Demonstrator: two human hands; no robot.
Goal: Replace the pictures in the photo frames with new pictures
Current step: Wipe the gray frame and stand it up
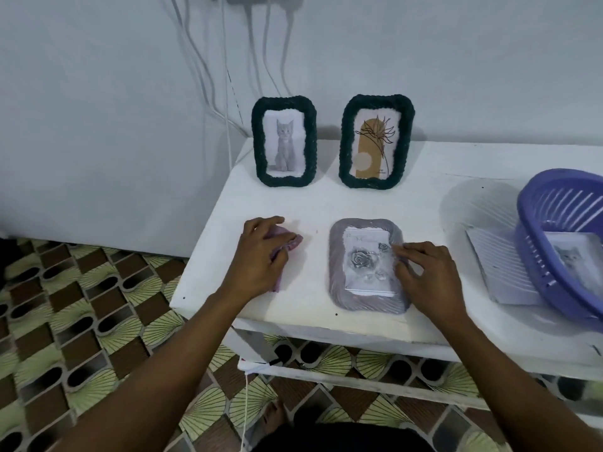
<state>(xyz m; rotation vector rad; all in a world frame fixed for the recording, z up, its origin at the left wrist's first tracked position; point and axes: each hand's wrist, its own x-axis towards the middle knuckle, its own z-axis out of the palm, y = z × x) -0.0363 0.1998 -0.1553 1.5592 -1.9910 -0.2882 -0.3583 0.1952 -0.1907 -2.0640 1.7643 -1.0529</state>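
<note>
a white table [326, 203] carries a purple basket [535, 230] at its right end. a green cat frame [259, 145] and a green flower frame [346, 148] stand upright at the back. a lilac frame [337, 256] lies flat near the front edge, with the right hand [430, 272] pressing bent fingertips on its rose picture [362, 259]. the left hand [261, 256] clutches a pink cloth [293, 240] beside it.

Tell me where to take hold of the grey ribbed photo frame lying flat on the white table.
Grip the grey ribbed photo frame by its left long border, coming from the left: it lies flat, that side is bare, and the right hand covers the right border. Likely pinch the thick rim.
</note>
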